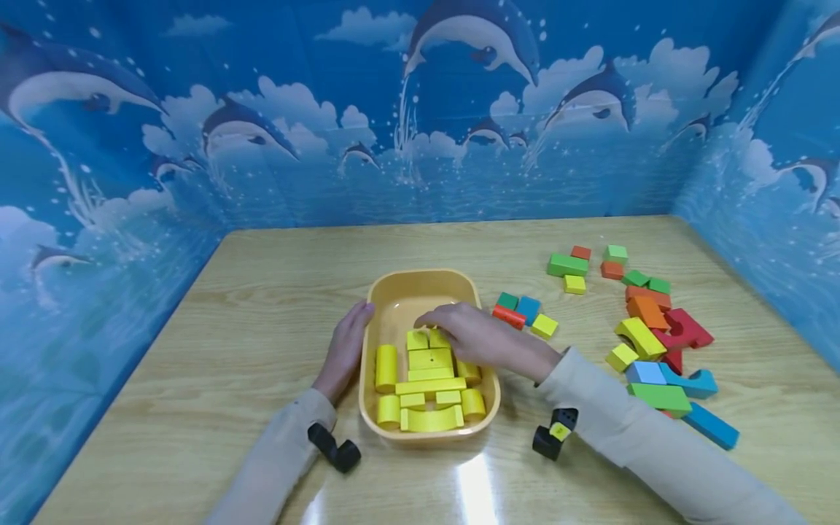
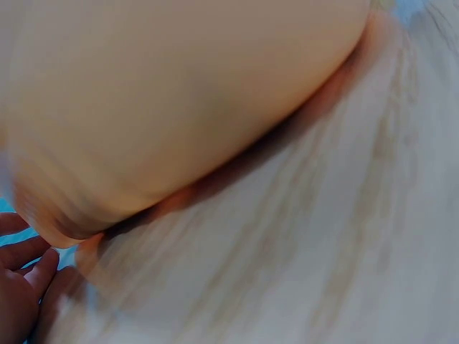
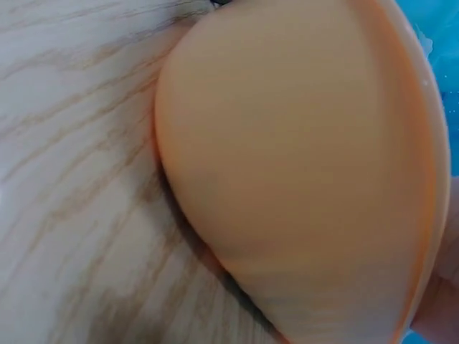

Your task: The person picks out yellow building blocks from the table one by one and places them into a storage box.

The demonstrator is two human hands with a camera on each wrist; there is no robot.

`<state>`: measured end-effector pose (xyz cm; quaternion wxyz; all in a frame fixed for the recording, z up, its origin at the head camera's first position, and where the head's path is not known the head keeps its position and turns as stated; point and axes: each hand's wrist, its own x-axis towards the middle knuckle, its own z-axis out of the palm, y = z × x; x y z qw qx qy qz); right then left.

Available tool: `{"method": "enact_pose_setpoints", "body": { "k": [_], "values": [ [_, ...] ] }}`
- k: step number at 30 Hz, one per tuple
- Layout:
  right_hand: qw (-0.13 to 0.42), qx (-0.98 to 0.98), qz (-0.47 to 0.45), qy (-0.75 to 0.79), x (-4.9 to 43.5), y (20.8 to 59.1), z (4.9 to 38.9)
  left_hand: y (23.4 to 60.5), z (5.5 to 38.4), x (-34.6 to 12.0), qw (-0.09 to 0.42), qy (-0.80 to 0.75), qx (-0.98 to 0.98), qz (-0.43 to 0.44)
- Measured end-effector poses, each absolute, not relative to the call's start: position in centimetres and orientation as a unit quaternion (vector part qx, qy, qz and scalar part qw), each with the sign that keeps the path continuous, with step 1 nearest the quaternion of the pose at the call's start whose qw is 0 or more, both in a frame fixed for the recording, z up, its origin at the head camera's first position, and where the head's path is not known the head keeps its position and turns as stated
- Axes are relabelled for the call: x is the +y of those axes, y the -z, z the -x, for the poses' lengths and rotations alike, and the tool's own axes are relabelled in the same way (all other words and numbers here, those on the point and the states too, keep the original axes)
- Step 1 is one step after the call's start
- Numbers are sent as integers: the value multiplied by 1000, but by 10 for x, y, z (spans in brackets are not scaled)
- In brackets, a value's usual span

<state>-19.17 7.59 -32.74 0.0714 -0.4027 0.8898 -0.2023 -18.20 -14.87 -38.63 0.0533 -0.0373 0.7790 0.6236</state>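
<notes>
A tan plastic tray (image 1: 400,292) stands on the table, its near half filled with yellow wooden blocks: cylinders at the sides, and cubes, flat bars and an arch block (image 1: 432,420) between them. My left hand (image 1: 344,346) rests along the tray's left wall, fingertips at the rim; the left wrist view catches its fingers (image 2: 25,251) beside that wall. Reaching over the right rim, my right hand (image 1: 459,332) has bent fingers right at two small yellow blocks (image 1: 416,340) at the far end of the row. Whether it pinches one I cannot tell, as its thumb is hidden.
Close to the tray's right side lie a red cylinder (image 1: 509,316) and a few small blocks. Farther right, green, red, orange, yellow and blue blocks are scattered, including a long blue bar (image 1: 711,426). A blue dolphin-print curtain (image 1: 420,175) encloses the table (image 1: 275,292).
</notes>
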Motion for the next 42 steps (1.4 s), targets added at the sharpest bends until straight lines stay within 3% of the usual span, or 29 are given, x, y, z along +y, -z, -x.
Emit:
{"method": "enact_pose_setpoints", "body": {
  "k": [12,14,17,20,22,26,30,38,42],
  "values": [
    [46,890,409,196,78,329,190,385,181,-150,45,-624,779,35],
    [8,884,423,197,83,328,191,385,181,-150,46,-623,780,36],
    [-99,871,441,194,102,324,200,386,181,-150,50,-624,779,35],
    [-173,883,399,179,137,317,214,386,181,-150,51,-625,778,33],
    [-156,917,333,158,165,313,223,386,182,-150,50,-625,779,28],
    [-48,972,214,87,217,318,236,386,182,-150,46,-623,780,23],
    [27,981,187,44,244,336,242,388,181,-152,48,-624,779,28],
    [6,974,210,83,252,348,245,389,182,-152,50,-631,774,30],
    [53,940,190,278,241,331,236,386,183,-151,52,-624,779,35]
  ]
}}
